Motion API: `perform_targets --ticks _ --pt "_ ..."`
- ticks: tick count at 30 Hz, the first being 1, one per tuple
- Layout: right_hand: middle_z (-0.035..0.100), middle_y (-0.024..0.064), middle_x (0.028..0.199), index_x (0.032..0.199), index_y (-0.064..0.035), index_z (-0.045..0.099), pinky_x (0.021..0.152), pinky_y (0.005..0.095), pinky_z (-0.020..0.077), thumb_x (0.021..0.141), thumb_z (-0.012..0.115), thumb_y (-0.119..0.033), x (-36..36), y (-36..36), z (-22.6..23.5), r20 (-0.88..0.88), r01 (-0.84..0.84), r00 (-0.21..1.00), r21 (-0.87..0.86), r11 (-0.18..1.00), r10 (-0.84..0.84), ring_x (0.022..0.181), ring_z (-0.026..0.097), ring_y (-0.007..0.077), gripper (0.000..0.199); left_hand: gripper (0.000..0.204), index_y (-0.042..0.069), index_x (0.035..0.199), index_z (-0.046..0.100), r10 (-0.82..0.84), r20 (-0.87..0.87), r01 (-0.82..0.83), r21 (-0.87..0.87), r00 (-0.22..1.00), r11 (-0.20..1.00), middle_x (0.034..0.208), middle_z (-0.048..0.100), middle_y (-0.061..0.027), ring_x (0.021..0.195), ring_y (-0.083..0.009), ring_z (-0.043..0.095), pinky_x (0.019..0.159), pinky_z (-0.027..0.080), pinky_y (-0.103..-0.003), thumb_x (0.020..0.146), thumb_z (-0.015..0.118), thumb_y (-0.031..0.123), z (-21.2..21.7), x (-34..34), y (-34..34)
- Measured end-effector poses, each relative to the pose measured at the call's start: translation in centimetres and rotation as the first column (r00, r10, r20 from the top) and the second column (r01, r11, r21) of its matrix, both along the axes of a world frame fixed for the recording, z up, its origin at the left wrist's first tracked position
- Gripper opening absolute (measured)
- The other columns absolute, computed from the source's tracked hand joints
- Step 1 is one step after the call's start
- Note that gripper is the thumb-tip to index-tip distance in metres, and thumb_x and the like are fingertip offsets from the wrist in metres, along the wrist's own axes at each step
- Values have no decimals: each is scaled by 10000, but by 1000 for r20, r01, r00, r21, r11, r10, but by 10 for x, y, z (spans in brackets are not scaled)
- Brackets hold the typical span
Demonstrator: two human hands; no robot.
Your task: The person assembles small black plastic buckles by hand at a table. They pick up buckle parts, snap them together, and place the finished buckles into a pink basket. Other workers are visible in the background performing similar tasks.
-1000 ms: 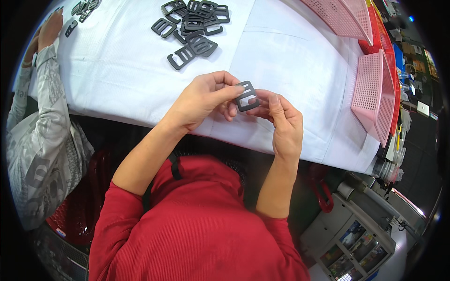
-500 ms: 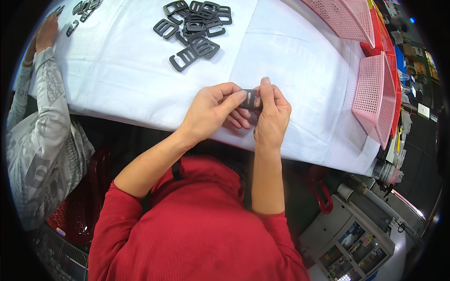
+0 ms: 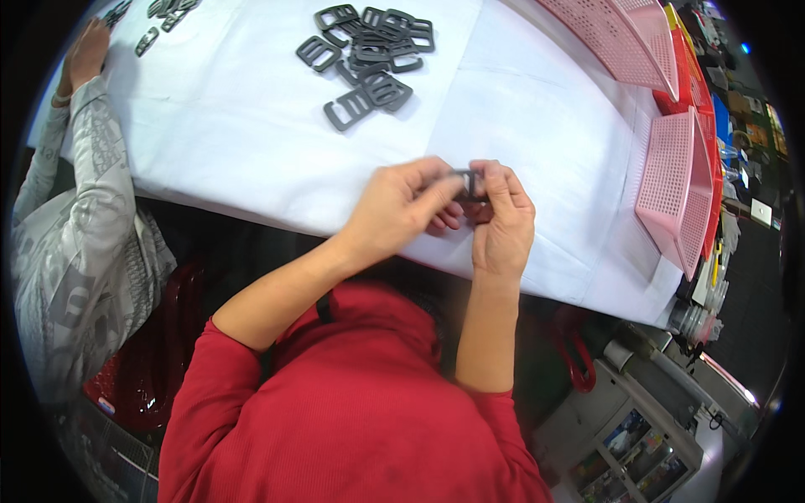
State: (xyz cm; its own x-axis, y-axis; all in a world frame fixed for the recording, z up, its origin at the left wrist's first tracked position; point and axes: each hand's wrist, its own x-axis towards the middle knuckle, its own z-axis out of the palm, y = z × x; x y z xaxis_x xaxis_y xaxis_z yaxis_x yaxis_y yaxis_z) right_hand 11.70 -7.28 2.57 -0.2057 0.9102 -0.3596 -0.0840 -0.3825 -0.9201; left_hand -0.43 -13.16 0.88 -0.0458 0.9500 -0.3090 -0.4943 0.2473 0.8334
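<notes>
A dark strap buckle point(image 3: 468, 184) is pinched between my two hands, just above the table's near edge. My left hand point(image 3: 404, 201), slightly blurred, grips its left side with thumb and fingers. Closed on the right side of the buckle is my right hand point(image 3: 506, 211), its thumb pointing away from me. Fingers cover much of the piece, so its full outline is hidden. Farther back on the white cloth lies a loose heap of black buckles point(image 3: 369, 46), several of them slotted and overlapping.
Pink perforated baskets point(image 3: 671, 180) stand along the table's right edge, next to red ones. At the left, a co-worker's hand point(image 3: 88, 52) rests by a smaller group of buckles point(image 3: 172, 10). White cloth point(image 3: 243, 109) covers the table. A glass-doored cabinet point(image 3: 625, 436) stands lower right.
Both hands still hold the buckle; my right thumb has bent lower over it and my left fingers have shifted. The whole view has moved slightly, displacing the heap and baskets a little.
</notes>
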Motion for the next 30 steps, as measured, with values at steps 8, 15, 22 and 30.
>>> perform_targets --ticks 8,15,22,30 --pt "480 -33 616 660 -89 555 469 189 351 863 627 -276 8 9 -13 -78 74 994 -23 997 -75 514 396 24 285 242 40 980 624 506 -857 -182 484 101 856 940 580 -116 813 -235 553 685 458 -316 742 670 35 -5 -58 -10" --pt "369 -26 565 579 -118 429 486 215 336 899 555 -368 9 11 -8 -170 18 985 -42 999 -25 520 360 78 425 448 35 1080 591 387 -917 -245 355 94 902 1054 530 -144 896 -269 533 768 448 -330 689 757 175 -9 -73 -15" --pt "463 -1 658 687 -95 477 585 310 486 901 551 -334 15 17 -7 -346 -39 938 -188 981 -28 605 488 124 330 336 35 1026 595 308 -951 -185 299 21 936 961 578 -84 867 -248 543 753 439 -331 725 714 126 -8 -71 1" --pt "571 64 811 960 -25 577 547 216 474 857 610 -111 5 4 5 -114 -226 969 -59 972 219 691 568 105 138 390 43 1132 514 24 -522 -8 34 852 999 797 613 -27 652 -86 535 587 417 -218 771 664 46 14 -50 -5"
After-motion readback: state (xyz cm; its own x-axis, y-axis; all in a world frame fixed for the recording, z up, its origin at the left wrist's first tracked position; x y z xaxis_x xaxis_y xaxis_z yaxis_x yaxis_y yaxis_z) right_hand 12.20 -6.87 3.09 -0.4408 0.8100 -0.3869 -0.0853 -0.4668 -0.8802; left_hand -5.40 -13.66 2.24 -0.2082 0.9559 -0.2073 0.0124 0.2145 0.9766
